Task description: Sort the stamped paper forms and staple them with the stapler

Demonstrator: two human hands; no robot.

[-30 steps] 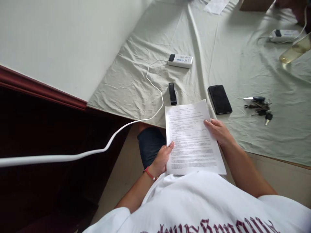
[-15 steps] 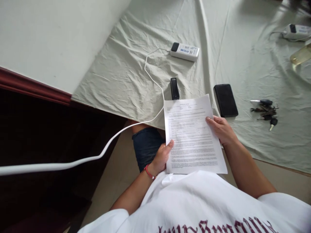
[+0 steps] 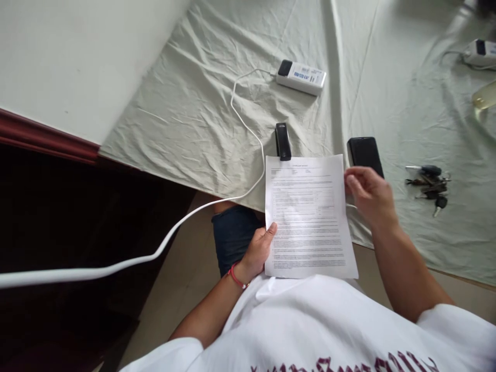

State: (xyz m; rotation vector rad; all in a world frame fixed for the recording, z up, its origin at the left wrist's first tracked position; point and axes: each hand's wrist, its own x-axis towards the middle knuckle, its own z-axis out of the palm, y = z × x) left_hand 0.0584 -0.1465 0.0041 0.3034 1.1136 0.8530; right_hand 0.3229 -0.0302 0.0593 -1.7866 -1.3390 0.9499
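Printed sheets of paper (image 3: pixel 310 217) lie over my lap and the table's near edge. My left hand (image 3: pixel 260 250), with a red bracelet at the wrist, grips the paper's left edge, thumb on top. Just off the paper's upper right edge is my right hand (image 3: pixel 370 194), its fingers curled together; whether anything is between them is too small to tell. A black stapler-like object (image 3: pixel 283 141) touches the paper's top edge. Behind my right hand lies a black phone (image 3: pixel 365 154), partly covered by it.
On the wrinkled green cloth (image 3: pixel 194 113) sits a white power box (image 3: pixel 301 77), its white cable (image 3: pixel 174 227) running left. Keys (image 3: pixel 432 186) lie at the right. Another white box (image 3: pixel 480 53) and a bottle of yellowish liquid (image 3: pixel 484 98) are at the far right.
My right hand has let go of the paper's right edge, moved slightly up and right, and now overlaps the phone. My left hand keeps its grip. The view has shifted slightly.
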